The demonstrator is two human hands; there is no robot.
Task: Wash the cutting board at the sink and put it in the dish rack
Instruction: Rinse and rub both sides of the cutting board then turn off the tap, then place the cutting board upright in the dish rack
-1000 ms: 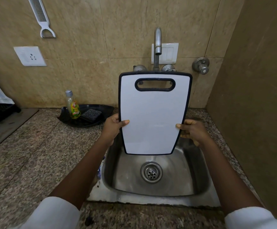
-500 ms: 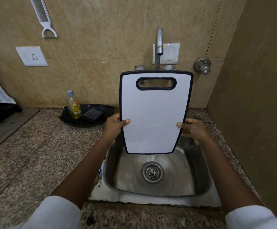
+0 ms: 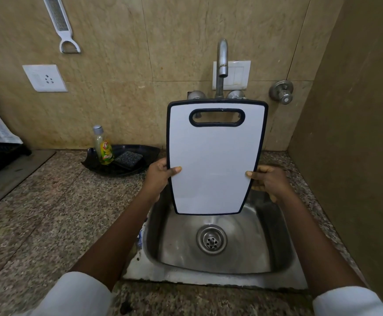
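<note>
The cutting board [image 3: 215,160] is held upright over the sink [image 3: 211,277], its side edges gripped by the left hand [image 3: 157,177] and right hand [image 3: 269,182]. The faucet [image 3: 222,62] is dry; washing and racking remain undone.

I hold the white cutting board [image 3: 215,160] upright over the steel sink [image 3: 211,267], its handle slot at the top, just below the tap [image 3: 222,65]. My left hand [image 3: 157,176] grips its left edge, thumb on the face; my right hand [image 3: 269,181] grips the right edge the same way. The drain [image 3: 211,239] shows below the board. On the counter to my left sits a black tray [image 3: 149,153] with a soap bottle [image 3: 103,145] and a scrubber [image 3: 128,158] (both inside it)
</note>
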